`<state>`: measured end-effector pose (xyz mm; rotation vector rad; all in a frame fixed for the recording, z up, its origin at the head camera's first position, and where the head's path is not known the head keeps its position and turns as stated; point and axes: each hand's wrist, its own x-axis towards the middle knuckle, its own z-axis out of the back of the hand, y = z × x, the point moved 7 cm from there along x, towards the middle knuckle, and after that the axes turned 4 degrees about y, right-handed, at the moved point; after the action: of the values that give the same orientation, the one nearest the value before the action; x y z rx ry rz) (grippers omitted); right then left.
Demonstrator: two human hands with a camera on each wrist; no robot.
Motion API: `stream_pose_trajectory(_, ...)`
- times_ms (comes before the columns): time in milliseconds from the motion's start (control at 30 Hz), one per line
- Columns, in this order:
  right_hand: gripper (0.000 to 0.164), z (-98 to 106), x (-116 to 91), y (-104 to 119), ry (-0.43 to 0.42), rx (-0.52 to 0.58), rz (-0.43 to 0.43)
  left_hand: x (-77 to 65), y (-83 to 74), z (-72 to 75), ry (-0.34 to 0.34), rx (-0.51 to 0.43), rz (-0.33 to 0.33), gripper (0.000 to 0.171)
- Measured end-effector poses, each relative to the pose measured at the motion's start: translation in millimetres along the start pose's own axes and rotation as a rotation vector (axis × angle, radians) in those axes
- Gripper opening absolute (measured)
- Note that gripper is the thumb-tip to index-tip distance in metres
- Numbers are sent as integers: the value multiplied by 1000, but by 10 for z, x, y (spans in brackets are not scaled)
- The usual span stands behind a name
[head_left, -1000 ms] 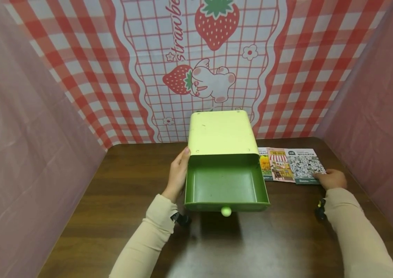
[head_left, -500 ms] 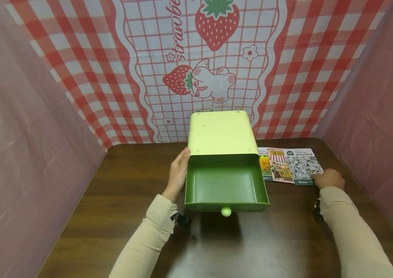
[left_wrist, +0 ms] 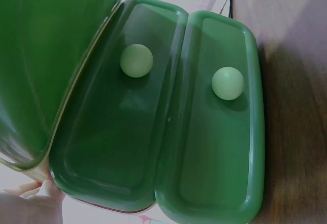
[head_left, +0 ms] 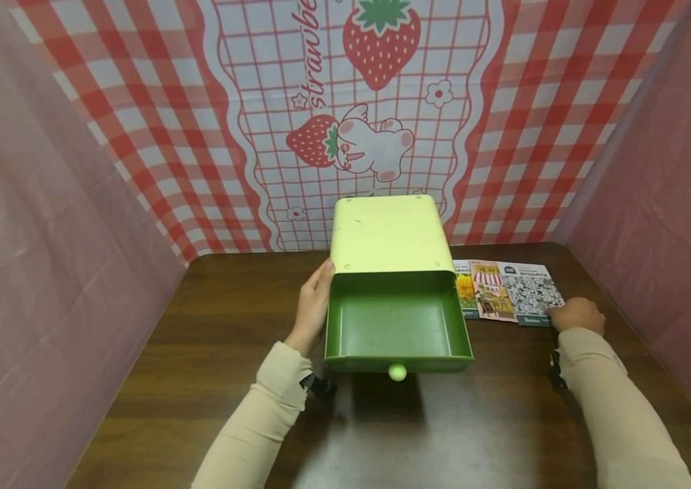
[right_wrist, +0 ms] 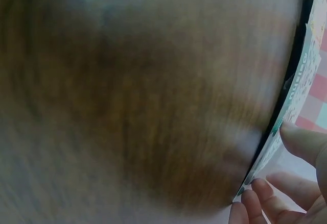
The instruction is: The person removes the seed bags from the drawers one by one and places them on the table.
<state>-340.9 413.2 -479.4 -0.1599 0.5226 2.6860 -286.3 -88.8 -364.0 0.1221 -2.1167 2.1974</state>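
The right hand [head_left: 579, 316] and the white-flower packet [head_left: 529, 292] have slid slightly left over the last second; the left hand [head_left: 313, 299] and the cabinet [head_left: 391, 234] have stayed where they were. The right hand holds that packet at its near right corner, thumb and bent fingers close together in a narrow pinch. The packet lies at the right end of a row on the far right of the counter [head_left: 211, 380]. Just left of it is the pink shop-front packet [head_left: 495, 292], and beyond that the yellow-flower packet [head_left: 466, 292], its left part hidden by the cabinet.

The left hand is laid along the cabinet's left side, touching it, fingers extended. The cabinet stands near the middle, pale yellow-green on top, with its green drawer [head_left: 391, 326] pulled toward the near side and a round knob [head_left: 397, 371] on the front. The left wrist view shows an upper drawer front [left_wrist: 112, 137] and a lower drawer front [left_wrist: 219, 147], each with a pale knob.

A red-checked cloth [head_left: 199, 102] hangs at the far side.
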Motion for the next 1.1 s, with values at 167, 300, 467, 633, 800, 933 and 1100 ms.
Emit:
stream_pose_trajectory(167, 59, 33, 7, 17, -33, 10, 43, 3, -2, -4, 1, 7, -1, 55)
stream_pose_trajectory(300, 60, 94, -3, 70, -67, 90, 78, 6, 10, -2, 2, -1, -2, 55)
stream_pose_trajectory(467, 60, 228, -123, 292, -80, 251, 106, 7, 43, 3, 3, -22, 9, 56)
stream_pose_trajectory(633, 56, 427, -290, 634, -122, 356, 211, 12, 53, 7, 1, -29, 7, 56)
stream_pose_trajectory(800, 54, 668, -479, 974, -151, 454, 320, 15, 43, 4, -1, -29, 0, 57)
stream_pose_trajectory(933, 59, 852, -691, 1210, -151, 496, 375, 17, 36, 0, -1, -34, -1, 57)
stream_pose_trajectory(1100, 62, 1023, -1070, 1494, -120, 510, 454, 14, 31, 0, -5, -30, 1, 56)
